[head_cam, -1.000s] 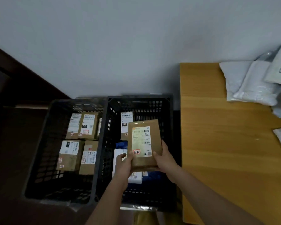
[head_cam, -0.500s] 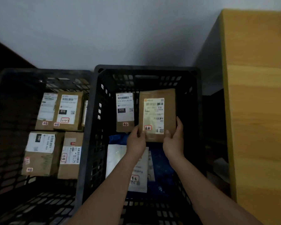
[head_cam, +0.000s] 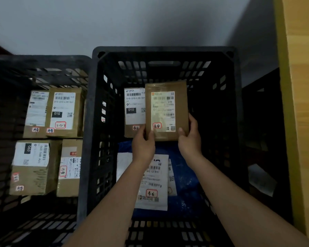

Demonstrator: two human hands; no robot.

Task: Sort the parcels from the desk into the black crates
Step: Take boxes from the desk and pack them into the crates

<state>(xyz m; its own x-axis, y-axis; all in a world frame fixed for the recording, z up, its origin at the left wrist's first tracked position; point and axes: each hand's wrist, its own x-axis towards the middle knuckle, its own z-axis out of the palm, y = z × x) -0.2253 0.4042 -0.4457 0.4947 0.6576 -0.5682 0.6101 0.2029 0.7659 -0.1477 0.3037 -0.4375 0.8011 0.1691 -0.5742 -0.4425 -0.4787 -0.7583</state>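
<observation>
My left hand [head_cam: 143, 145] and right hand [head_cam: 189, 139] grip the flat brown labelled cardboard parcel [head_cam: 166, 111] inside the right-hand black slatted plastic crate [head_cam: 164, 50].

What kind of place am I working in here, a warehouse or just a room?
Probably a small parcel-sorting corner in an ordinary room, not a warehouse. Two black crates on the floor hold labelled cardboard parcels, a wooden desk stands beside them against a plain wall, and both hands hold a brown parcel.
</observation>
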